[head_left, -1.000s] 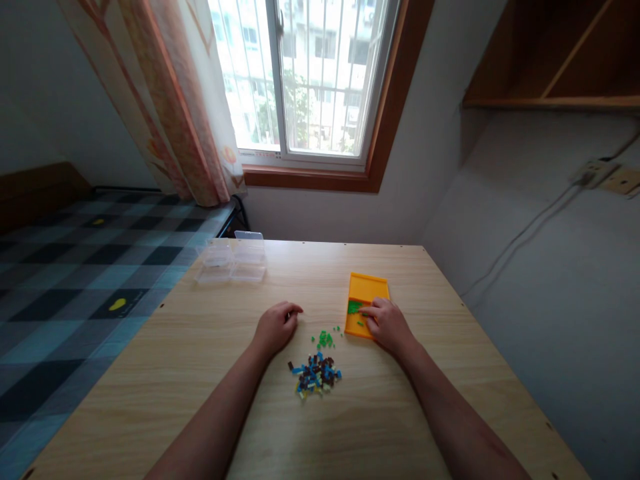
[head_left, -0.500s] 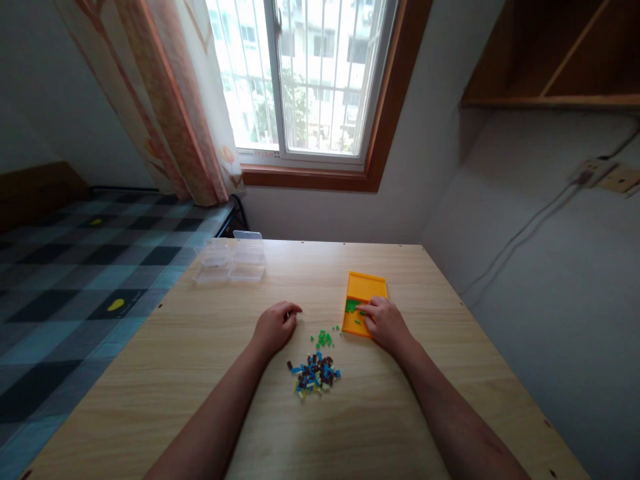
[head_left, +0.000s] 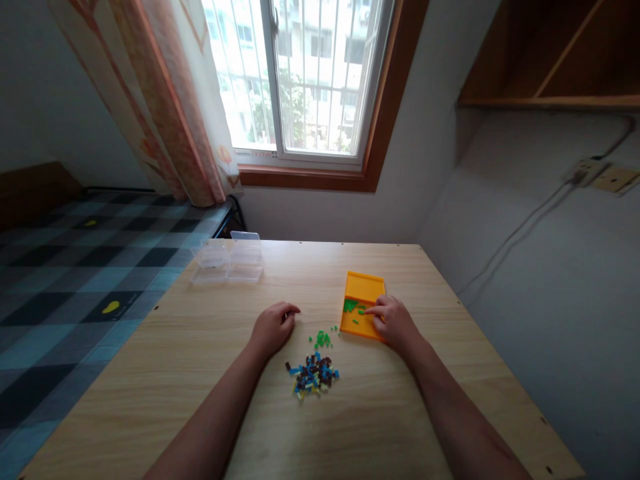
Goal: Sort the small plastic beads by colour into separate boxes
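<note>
My right hand [head_left: 397, 321] is over the right side of an open orange tray [head_left: 365, 328]. Its index finger points left, its tip at a small green piece [head_left: 361, 312] in the tray, while the other fingers curl beneath. More green pieces [head_left: 350, 305] are gathered at the tray's left. My left hand [head_left: 273, 327] rests on the table, fingers loosely bent with a gap by the thumb, and nothing visible in it. Between the hands lies a small group of loose green pieces [head_left: 323, 339]. Nearer me is a mixed pile of blue, brown, cream and yellow building pieces [head_left: 314, 375].
Clear plastic boxes [head_left: 245, 270] with raised lids stand at the far left of the wooden table [head_left: 360, 427]. A bed [head_left: 125, 267] adjoins on the left. Beyond are a window [head_left: 320, 87] and wall, with a cable [head_left: 520, 230] hanging at right.
My right hand has shifted slightly right across the tray, uncovering more green pieces there. My left hand stays in place. The whole view has drifted a little.
</note>
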A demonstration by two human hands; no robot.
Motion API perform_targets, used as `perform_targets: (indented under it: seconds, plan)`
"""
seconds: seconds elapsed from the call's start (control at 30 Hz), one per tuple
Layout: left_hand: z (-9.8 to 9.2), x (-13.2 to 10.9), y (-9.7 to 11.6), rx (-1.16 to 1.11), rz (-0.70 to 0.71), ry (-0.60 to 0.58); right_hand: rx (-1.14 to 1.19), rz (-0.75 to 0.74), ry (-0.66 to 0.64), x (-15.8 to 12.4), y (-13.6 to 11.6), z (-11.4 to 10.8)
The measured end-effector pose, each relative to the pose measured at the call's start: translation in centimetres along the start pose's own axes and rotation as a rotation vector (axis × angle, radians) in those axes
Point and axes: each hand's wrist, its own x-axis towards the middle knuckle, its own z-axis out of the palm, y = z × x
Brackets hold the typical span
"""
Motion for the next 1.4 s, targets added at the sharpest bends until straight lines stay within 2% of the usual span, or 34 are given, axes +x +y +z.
perform_targets:
  seconds: [0.27,0.57,0.87,1.4]
  plan:
    - [0.0,-0.1,0.0,-0.004,-0.001,0.006,-0.03,-0.031,-0.043,0.5,-1.9,0.5]
    - [0.0,0.0,0.0,-0.005,0.0,0.002,-0.055,0.047,-0.044,0.6,-0.8,0.2]
    - [0.1,-0.1,-0.1,-0.009,0.003,0.004,-0.078,0.062,-0.052,1.0,-1.4,0.9]
    - [0.1,-0.1,-0.1,-0.003,0.002,0.004,-0.123,0.09,-0.088,1.2,-2.1,0.7]
